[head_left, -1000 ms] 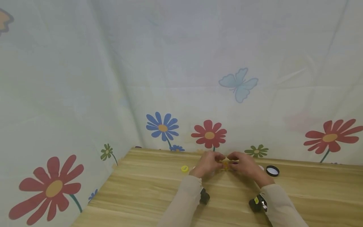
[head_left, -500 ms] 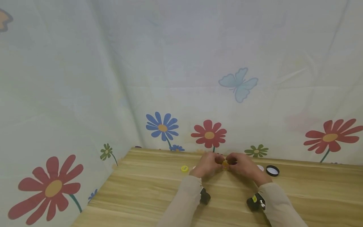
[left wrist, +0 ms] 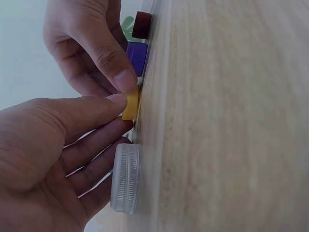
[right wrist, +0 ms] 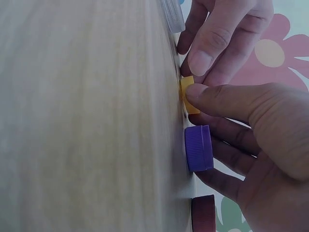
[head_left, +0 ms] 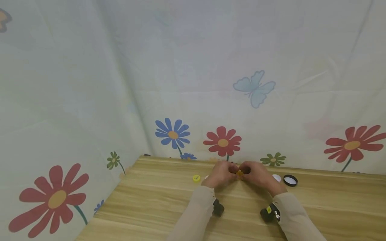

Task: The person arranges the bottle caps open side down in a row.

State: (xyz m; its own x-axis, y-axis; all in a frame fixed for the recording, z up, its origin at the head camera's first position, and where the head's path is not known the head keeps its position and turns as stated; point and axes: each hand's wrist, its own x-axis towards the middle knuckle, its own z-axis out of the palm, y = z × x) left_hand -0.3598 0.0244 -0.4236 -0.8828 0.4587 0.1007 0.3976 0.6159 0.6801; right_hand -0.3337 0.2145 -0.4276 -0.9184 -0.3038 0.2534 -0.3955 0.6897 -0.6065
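Near the table's back edge, my left hand [head_left: 220, 174] and right hand [head_left: 257, 173] meet at a small orange-yellow cap [left wrist: 130, 107]. Each hand pinches one side of it between thumb and fingers. In the right wrist view, the right thumb lies across the cap [right wrist: 188, 92], and the left thumb is at its far end. A purple ribbed cap [right wrist: 199, 148] stands beside the right hand's fingers, with a dark red cap [right wrist: 203, 213] farther along. Beside the left hand's fingers is a clear ribbed cap [left wrist: 126, 179]. The pinching fingertips behind the orange-yellow cap are partly hidden.
A bright yellow cap [head_left: 196, 178] lies left of the hands on the wooden table [head_left: 150, 201]. To their right are a white round lid [head_left: 276, 177] and a black-rimmed lid [head_left: 291, 180]. A flowered curtain [head_left: 193, 83] hangs right behind the table.
My right hand has come slightly left and its fingers have closed on the orange-yellow cap. The gap between the hands has narrowed. My left hand has barely moved.
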